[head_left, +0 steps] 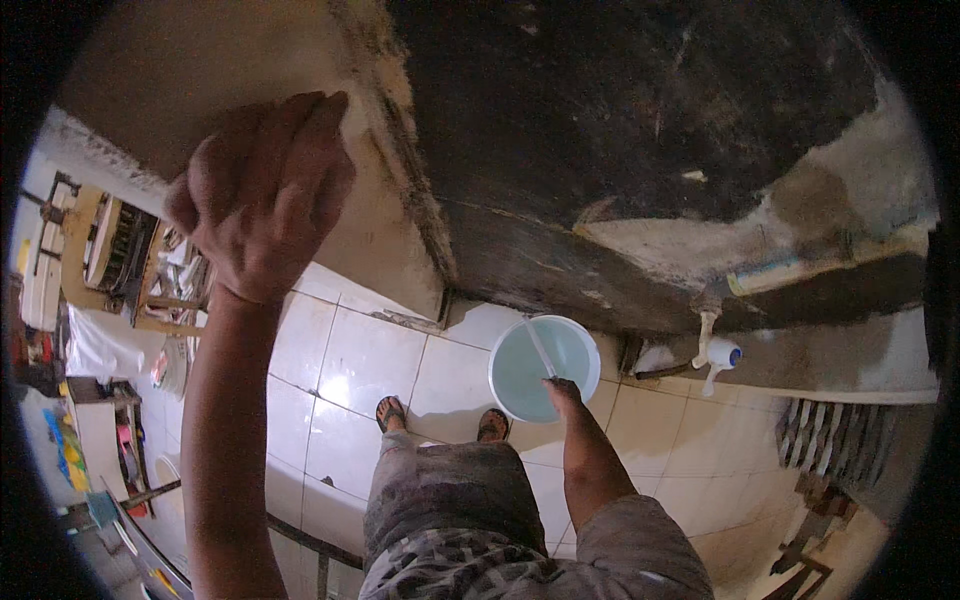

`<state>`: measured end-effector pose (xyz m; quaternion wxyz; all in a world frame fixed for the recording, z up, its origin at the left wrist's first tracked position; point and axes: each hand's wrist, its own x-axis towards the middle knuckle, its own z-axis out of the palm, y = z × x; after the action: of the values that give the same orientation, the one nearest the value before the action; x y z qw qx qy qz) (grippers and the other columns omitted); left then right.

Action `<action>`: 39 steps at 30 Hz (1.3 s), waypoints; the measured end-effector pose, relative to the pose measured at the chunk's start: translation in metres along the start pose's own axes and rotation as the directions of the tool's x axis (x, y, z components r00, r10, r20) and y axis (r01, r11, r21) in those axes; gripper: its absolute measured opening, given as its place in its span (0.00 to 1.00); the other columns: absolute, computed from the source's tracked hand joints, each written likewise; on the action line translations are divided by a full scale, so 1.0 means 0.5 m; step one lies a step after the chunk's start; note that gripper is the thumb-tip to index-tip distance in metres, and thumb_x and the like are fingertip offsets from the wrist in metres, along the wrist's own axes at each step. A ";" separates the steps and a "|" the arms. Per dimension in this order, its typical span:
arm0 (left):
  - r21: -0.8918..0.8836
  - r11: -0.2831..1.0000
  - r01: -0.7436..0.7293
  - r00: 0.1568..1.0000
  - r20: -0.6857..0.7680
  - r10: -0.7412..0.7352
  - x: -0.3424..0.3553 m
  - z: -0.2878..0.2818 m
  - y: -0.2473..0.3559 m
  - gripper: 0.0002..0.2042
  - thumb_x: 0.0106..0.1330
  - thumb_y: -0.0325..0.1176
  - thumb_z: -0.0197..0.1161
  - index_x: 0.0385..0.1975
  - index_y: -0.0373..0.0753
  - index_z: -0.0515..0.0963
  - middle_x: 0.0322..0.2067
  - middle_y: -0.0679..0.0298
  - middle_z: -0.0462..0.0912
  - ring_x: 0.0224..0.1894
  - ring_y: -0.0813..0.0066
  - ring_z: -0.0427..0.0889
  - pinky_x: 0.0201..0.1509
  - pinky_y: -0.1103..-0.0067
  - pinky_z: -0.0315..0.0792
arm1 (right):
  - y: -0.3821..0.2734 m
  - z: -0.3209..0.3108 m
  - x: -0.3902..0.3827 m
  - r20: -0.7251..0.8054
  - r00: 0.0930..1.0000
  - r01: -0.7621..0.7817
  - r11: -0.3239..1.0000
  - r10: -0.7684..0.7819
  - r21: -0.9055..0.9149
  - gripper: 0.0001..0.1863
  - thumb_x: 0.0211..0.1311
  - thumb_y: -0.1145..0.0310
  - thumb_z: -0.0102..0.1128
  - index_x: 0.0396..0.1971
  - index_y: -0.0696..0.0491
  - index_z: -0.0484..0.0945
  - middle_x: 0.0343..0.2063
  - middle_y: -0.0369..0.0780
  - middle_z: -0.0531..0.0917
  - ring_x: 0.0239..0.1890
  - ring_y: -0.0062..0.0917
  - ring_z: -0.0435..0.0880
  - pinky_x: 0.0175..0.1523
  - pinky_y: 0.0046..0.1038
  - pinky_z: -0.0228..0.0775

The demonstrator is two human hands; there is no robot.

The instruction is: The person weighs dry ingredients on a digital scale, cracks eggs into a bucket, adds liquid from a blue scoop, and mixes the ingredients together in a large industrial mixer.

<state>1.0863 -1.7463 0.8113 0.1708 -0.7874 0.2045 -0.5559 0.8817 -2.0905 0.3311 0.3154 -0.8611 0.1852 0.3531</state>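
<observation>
My left hand (pixel 270 190) is raised at the upper left, close to the wall's pale face. Its fingers are curled closed, and whatever they may hold is hidden. Lower down, my right hand (pixel 563 394) reaches over the near rim of a round white bucket (pixel 494 372). That hand is closed on a slim pale rod (pixel 539 347), which slants across the bucket toward its far rim. Pale bluish water (pixel 575 352) fills much of the bucket, which stands on the floor just ahead of my feet.
A tap (pixel 710 352) with a white and blue fitting juts from the dark, stained wall (pixel 620 110). White tiles (pixel 365 360) cover the floor. A ridged grey object (pixel 835 437) lies at right. Shelves with household items (pixel 120 250) stand at left, near a dark rail (pixel 315 543).
</observation>
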 end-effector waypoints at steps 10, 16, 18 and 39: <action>0.043 0.999 0.016 0.996 0.092 -0.020 -0.033 -0.008 0.000 0.17 0.45 0.40 0.65 0.39 0.61 0.78 0.41 0.87 0.76 0.44 0.86 0.68 0.46 0.77 0.51 | -0.083 0.038 -0.054 0.037 0.999 -0.051 0.904 0.039 0.425 0.15 0.53 0.55 0.56 0.26 0.53 0.75 0.10 0.36 0.68 0.11 0.24 0.66 0.17 0.29 0.58; 0.045 0.998 0.040 0.987 0.152 -0.047 -0.026 0.021 0.023 0.12 0.55 0.42 0.57 0.39 0.52 0.77 0.45 0.75 0.76 0.46 0.76 0.69 0.49 0.72 0.57 | -0.017 0.047 -0.051 -0.003 0.978 -0.194 0.914 0.209 0.356 0.17 0.53 0.53 0.55 0.24 0.55 0.74 0.12 0.36 0.70 0.12 0.26 0.68 0.19 0.30 0.62; -0.015 0.996 0.092 0.971 0.221 -0.087 -0.026 0.027 0.024 0.11 0.55 0.41 0.57 0.37 0.49 0.77 0.43 0.71 0.76 0.46 0.72 0.70 0.49 0.70 0.59 | -0.057 0.056 -0.076 0.029 0.965 -0.256 0.901 0.262 0.350 0.17 0.53 0.53 0.55 0.22 0.53 0.73 0.12 0.36 0.69 0.12 0.26 0.68 0.18 0.30 0.61; 0.414 0.599 0.685 0.418 0.450 -0.789 -0.980 -0.664 -0.658 0.09 0.51 0.25 0.57 0.33 0.36 0.76 0.36 0.57 0.79 0.41 0.59 0.76 0.46 0.68 0.70 | -0.414 0.302 -0.262 0.255 0.916 -0.355 0.922 0.309 0.157 0.14 0.57 0.59 0.50 0.19 0.53 0.65 0.10 0.37 0.63 0.10 0.26 0.62 0.17 0.34 0.61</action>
<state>0.6697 -1.2270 0.6877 0.0281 -0.9090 -0.2747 -0.3121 0.8305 -1.8246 0.4281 0.3544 -0.7352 0.3270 0.4764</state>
